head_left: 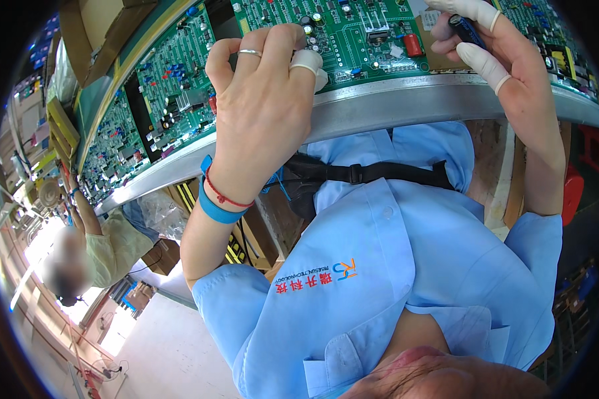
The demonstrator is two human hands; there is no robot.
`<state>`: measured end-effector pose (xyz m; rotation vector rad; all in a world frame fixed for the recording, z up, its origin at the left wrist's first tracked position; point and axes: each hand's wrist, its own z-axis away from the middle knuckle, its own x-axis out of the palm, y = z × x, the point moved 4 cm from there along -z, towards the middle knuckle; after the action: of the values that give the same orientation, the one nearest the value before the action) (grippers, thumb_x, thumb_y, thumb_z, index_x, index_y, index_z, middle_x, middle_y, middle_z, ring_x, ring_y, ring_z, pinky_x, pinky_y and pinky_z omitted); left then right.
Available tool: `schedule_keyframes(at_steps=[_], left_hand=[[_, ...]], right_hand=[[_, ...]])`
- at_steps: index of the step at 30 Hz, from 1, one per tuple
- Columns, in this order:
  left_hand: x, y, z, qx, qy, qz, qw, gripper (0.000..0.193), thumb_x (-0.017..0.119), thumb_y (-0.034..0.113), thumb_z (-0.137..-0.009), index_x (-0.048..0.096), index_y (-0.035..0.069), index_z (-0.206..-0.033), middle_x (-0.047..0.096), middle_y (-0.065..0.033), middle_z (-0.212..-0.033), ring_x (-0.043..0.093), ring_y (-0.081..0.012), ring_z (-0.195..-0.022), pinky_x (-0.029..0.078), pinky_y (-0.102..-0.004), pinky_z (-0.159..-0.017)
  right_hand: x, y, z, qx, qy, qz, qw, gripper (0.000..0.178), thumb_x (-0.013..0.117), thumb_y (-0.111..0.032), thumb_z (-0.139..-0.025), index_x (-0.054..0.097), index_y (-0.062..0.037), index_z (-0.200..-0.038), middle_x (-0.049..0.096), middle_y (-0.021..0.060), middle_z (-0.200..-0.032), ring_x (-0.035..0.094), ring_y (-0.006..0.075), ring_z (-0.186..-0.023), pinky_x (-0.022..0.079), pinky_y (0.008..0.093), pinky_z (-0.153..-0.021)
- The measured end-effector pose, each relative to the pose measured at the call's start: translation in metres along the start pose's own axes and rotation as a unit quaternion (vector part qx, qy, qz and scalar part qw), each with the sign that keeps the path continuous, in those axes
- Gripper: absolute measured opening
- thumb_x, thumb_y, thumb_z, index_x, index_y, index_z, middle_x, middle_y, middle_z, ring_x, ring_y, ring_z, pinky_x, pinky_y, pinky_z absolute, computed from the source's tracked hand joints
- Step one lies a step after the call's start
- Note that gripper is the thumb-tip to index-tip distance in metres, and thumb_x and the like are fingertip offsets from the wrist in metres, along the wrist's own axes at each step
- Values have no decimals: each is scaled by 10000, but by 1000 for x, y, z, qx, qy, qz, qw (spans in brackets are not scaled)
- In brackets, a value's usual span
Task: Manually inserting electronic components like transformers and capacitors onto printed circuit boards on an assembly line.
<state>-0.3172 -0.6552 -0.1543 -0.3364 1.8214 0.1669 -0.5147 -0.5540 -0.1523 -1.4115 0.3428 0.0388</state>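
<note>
My left hand (266, 93) is bent over a green circuit board (349, 56), fingers curled down against its components. Whatever its fingertips may pinch is hidden behind the hand. White finger cots cover some fingertips, and a ring and a blue wrist strap (218, 211) are on this side. My right hand (522, 73) is raised over the board's right end. Between its cot-covered thumb and fingers sits a dark cylindrical capacitor (466, 30). On the board between the hands are a red block-shaped component (412, 45) and a finned metal heatsink (377, 33).
A metal rail (386, 96) runs along the near edge of the boards. More populated boards (173, 100) line up to the left. Beyond them, a cardboard box (96, 40) stands at upper left. A co-worker in a pale yellow top (121, 249) is farther along the line.
</note>
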Motion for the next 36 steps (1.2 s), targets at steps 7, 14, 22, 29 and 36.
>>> schedule_keyframes(at_steps=[7,14,22,29,36], left_hand=[[-3,4,3,-3,-1,-14,1000,127,610,68,-702,624,39,-825,560,-49,-1024,539,-226,-984,309,-436,-912],[6,-3,6,-18,12,5,1000,177,622,57,-667,628,23,-841,562,-65,-1031,530,-244,-979,306,-427,-898],[1,-1,8,14,5,29,999,220,670,105,-641,645,56,-854,565,-47,-1028,541,-243,-960,301,-417,-892],[-33,-64,-36,11,104,39,994,262,761,198,-729,700,127,-973,675,-29,-843,637,-210,-801,444,-343,-769],[38,-143,-113,-110,62,-86,988,157,582,103,-817,706,115,-912,661,-87,-815,625,-265,-833,341,-421,-854]], right_hand=[[5,-6,0,-17,-6,-20,1000,350,511,2,-923,474,24,-1270,585,111,-1048,583,170,-948,489,303,-855],[11,-18,2,89,49,-91,991,359,563,-12,-901,498,8,-1254,600,118,-1094,597,190,-1041,503,304,-857],[5,-3,-4,-52,-7,-12,999,352,544,-4,-887,536,2,-1239,604,92,-1099,578,165,-1045,436,288,-928],[-10,10,-14,-186,-35,-7,982,333,471,-55,-930,504,0,-1257,623,138,-1139,599,160,-1017,458,254,-886],[5,4,-35,-17,-77,-102,992,316,523,-301,-956,519,-48,-1146,681,150,-975,582,74,-601,447,164,-490]])
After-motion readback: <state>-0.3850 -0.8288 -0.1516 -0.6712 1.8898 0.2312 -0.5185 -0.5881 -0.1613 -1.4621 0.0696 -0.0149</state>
